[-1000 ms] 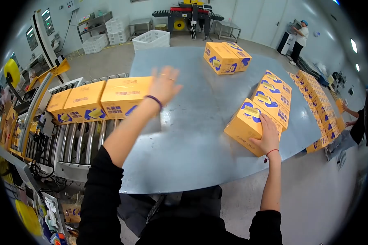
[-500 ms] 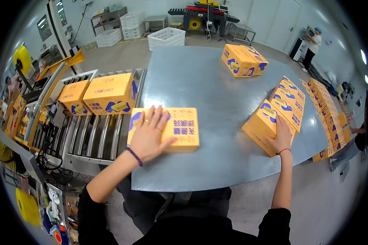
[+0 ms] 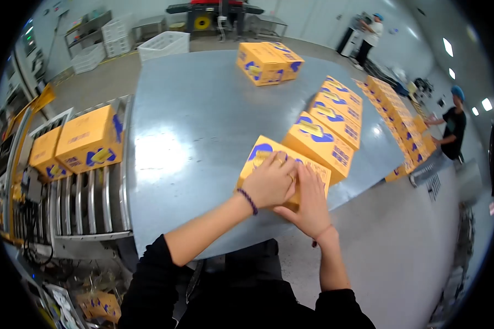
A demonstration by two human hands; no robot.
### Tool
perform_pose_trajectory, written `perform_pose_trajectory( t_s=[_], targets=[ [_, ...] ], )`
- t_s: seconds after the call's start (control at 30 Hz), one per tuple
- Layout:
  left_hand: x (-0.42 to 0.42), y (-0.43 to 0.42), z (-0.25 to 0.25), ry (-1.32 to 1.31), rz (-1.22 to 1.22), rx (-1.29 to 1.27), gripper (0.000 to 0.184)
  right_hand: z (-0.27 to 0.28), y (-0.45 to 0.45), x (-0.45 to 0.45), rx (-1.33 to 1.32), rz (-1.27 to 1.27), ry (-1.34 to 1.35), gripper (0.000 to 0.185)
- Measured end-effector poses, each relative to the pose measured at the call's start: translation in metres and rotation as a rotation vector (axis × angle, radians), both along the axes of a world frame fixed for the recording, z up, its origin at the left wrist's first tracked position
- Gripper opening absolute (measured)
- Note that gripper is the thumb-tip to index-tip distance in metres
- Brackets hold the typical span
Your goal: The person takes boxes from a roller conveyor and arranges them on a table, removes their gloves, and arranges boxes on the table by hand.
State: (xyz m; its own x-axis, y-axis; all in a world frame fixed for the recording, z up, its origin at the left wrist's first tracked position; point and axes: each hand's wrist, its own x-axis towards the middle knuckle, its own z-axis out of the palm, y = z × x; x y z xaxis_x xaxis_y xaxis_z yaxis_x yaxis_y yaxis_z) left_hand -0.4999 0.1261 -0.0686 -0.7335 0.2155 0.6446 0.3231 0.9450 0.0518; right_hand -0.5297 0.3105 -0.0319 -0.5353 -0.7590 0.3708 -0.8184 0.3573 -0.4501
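A yellow carton (image 3: 262, 145) with blue print lies tilted near the front right of the grey metal table (image 3: 203, 98). My left hand (image 3: 269, 182) rests on its upper side with bent fingers and grips it. Close beside it, my right hand (image 3: 310, 205) grips the carton's near side and top edge, thumb pointing left. Just beyond, a row of similar cartons (image 3: 319, 143) runs away to the upper right, and the held carton's far end is against or very near the closest one. My hands cover part of the held carton.
More cartons (image 3: 263, 66) stand at the table's far edge. On the left, two cartons (image 3: 90, 137) sit on a roller conveyor (image 3: 88, 203). A white crate (image 3: 163, 46) is behind the table. One co-worker (image 3: 453, 129) stands by stacked cartons (image 3: 395, 118) at right; another person (image 3: 370, 38) is farther back.
My left hand has brought the carton from the table's left side across to the right. My right hand has left the row and joined it on this carton. The view has turned right.
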Motion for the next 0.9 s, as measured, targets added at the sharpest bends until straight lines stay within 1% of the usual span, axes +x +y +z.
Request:
perform_pose_trajectory(
  t_s=[0.07,0.1,0.17,0.2,0.27,0.3,0.33,0.4,0.47,0.53,0.6,0.63,0.7,0.73,0.8,0.83,0.87,0.9],
  targets=[
    [-0.043,0.005,-0.007,-0.009,-0.1,0.074,0.043,-0.019,0.003,-0.027,0.156,-0.209,0.273,0.106],
    [-0.052,0.009,-0.004,-0.007,-0.125,0.076,0.043,-0.018,0.001,-0.037,0.079,-0.248,0.289,0.107],
    [-0.055,0.002,-0.005,-0.029,-0.049,-0.012,0.042,-0.016,0.003,-0.049,0.111,-0.261,0.297,0.104],
    [-0.05,-0.004,-0.004,-0.034,-0.05,-0.021,0.042,-0.017,0.002,-0.055,0.141,-0.246,0.307,0.101],
    [-0.027,-0.028,-0.002,0.007,0.065,-0.005,0.043,-0.024,0.007,-0.075,0.122,-0.247,0.333,0.1],
    [-0.014,-0.044,-0.004,-0.014,0.133,-0.063,0.048,-0.026,0.01,-0.087,0.107,-0.249,0.364,0.098],
    [0.003,-0.063,-0.001,-0.027,0.157,-0.078,0.048,-0.027,0.01,-0.1,0.091,-0.227,0.35,0.098],
    [0.036,-0.101,0.013,-0.076,0.305,-0.216,0.053,-0.027,0.013,-0.131,0.132,-0.246,0.396,0.095],
    [0.058,-0.153,0.02,-0.081,0.423,-0.246,0.056,-0.028,0.015,-0.157,0.125,-0.236,0.372,0.094],
    [0.073,-0.207,0.035,-0.018,0.652,-0.245,0.055,-0.024,0.011,-0.173,0.115,-0.231,0.372,0.093],
    [0.089,-0.261,0.043,-0.027,0.888,-0.183,0.058,-0.02,0.005,-0.179,0.142,-0.279,0.309,0.092],
    [0.098,-0.29,0.036,-0.012,0.908,-0.19,0.058,-0.018,0.001,-0.179,0.156,-0.312,0.28,0.09],
    [0.111,-0.337,0.016,-0.071,1.218,0.04,0.06,-0.021,-0.003,-0.182,0.152,-0.312,0.3,0.091],
    [0.115,-0.327,0.034,-0.064,1.225,0.04,0.06,-0.02,-0.003,-0.184,0.167,-0.326,0.31,0.091],
    [0.123,-0.301,0.071,-0.461,1.168,0.148,0.065,-0.021,-0.001,-0.185,0.163,-0.321,0.316,0.091],
    [0.128,-0.288,0.082,-0.393,1.126,0.08,0.064,-0.021,-0.001,-0.185,0.16,-0.321,0.318,0.091],
    [0.137,-0.269,0.091,-0.399,1.129,0.078,0.064,-0.021,-0.002,-0.186,0.161,-0.318,0.312,0.091],
    [0.148,-0.245,0.098,-0.365,1.038,0.127,0.059,-0.021,-0.001,-0.187,0.173,-0.324,0.306,0.092]
  ],
)
